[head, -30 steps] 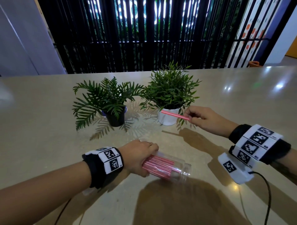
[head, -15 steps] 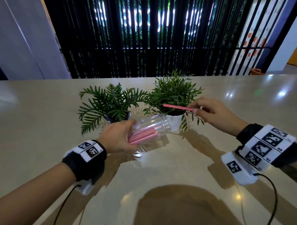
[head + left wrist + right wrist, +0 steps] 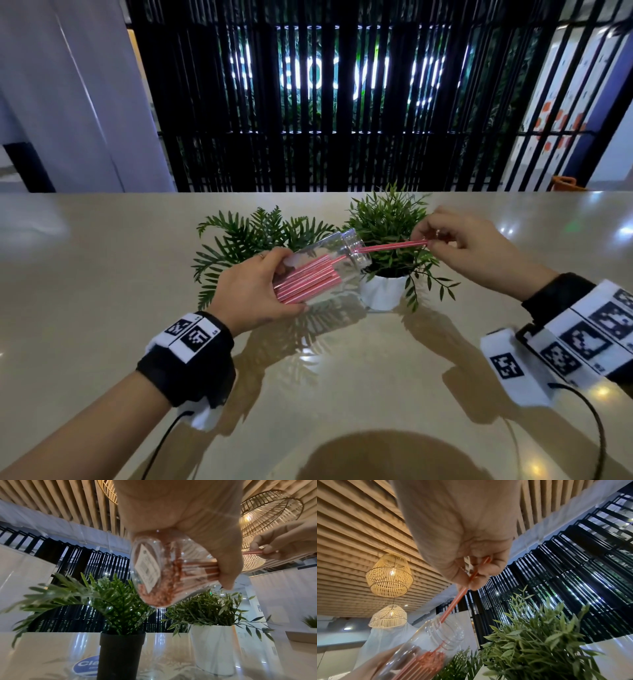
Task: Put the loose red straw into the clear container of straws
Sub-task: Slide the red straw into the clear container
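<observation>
My left hand (image 3: 253, 291) grips the clear container of straws (image 3: 329, 265) by its base and holds it tilted above the table, mouth up and to the right. Several red straws (image 3: 305, 277) lie inside. My right hand (image 3: 455, 246) pinches the loose red straw (image 3: 394, 245) near its right end. The straw's left tip sits in the container's mouth. In the right wrist view the loose straw (image 3: 453, 607) runs down from my fingers into the container (image 3: 436, 635). The left wrist view shows the container's bottom (image 3: 154, 572) with a white label.
Two potted plants stand just behind my hands: a fern in a black pot (image 3: 253, 236) on the left and a leafy plant in a white pot (image 3: 383, 291) under the straw. The beige table (image 3: 325, 377) stretches wide around them. A black slatted screen rises behind.
My left hand has lifted the container off the table and tipped its mouth up toward the right. My right hand has brought the straw left, so its tip has entered the mouth.
</observation>
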`<control>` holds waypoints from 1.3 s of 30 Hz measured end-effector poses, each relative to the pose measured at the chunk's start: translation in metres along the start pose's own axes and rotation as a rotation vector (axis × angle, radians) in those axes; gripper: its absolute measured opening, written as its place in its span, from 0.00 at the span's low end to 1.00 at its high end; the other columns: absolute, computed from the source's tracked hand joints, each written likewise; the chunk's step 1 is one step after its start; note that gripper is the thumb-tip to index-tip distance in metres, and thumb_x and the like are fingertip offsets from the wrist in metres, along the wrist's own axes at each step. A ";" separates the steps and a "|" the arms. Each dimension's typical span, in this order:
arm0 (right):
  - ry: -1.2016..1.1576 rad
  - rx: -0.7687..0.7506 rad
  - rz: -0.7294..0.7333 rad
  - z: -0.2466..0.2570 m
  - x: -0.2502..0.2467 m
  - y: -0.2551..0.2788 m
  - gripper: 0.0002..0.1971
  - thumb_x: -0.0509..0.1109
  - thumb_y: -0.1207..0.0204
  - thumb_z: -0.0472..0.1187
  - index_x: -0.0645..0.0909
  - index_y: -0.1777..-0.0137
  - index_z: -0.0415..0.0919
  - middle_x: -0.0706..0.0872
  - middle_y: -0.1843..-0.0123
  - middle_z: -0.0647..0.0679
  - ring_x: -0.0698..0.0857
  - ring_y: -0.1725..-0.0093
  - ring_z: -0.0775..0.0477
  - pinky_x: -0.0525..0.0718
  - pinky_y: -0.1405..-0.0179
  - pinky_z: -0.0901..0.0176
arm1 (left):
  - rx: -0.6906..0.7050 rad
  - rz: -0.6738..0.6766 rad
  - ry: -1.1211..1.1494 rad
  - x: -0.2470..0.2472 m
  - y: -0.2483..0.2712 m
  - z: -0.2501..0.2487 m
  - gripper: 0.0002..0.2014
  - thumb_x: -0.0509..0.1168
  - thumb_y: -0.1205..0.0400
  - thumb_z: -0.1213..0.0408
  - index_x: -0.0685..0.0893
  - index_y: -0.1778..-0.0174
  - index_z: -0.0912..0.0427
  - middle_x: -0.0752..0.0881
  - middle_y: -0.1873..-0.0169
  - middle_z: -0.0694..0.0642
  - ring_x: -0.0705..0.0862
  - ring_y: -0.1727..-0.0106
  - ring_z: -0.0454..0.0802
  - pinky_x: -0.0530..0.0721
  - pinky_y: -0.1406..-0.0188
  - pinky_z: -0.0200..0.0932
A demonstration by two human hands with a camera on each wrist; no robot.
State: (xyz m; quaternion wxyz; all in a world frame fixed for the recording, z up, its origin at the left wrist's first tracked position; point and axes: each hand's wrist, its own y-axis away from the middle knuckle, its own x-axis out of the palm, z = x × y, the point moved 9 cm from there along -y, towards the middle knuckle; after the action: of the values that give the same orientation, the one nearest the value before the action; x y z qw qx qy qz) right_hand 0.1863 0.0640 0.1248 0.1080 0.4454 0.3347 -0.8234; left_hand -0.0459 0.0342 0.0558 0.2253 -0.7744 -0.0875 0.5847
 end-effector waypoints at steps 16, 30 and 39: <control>-0.342 0.228 0.166 -0.014 0.022 -0.012 0.06 0.70 0.29 0.31 0.83 0.53 0.39 0.82 0.63 0.51 0.78 0.65 0.56 0.76 0.71 0.74 | 0.037 0.040 0.049 0.015 -0.005 -0.031 0.41 0.61 0.42 0.32 0.70 0.35 0.51 0.83 0.54 0.48 0.77 0.61 0.44 0.71 0.66 0.38; -0.483 0.292 0.205 -0.017 0.040 -0.009 0.08 0.72 0.33 0.29 0.79 0.70 0.38 0.79 0.73 0.46 0.73 0.79 0.60 0.70 0.85 0.75 | 0.083 0.039 0.126 0.018 0.003 -0.041 0.41 0.61 0.41 0.32 0.70 0.35 0.52 0.83 0.55 0.46 0.77 0.62 0.41 0.71 0.67 0.28; -0.546 0.299 0.123 -0.022 0.024 -0.014 0.04 0.67 0.28 0.31 0.81 0.58 0.40 0.89 0.71 0.55 0.81 0.76 0.65 0.72 0.82 0.74 | 0.074 -0.009 0.177 0.012 0.005 -0.040 0.40 0.63 0.41 0.32 0.72 0.37 0.52 0.81 0.57 0.44 0.79 0.61 0.41 0.69 0.66 0.26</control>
State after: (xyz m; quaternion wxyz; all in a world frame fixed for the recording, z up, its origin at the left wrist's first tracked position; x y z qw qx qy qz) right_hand 0.1799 0.0921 0.1034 0.1768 0.2380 0.1411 -0.9446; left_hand -0.0053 0.0252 0.0515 0.2632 -0.8139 -0.0492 0.5157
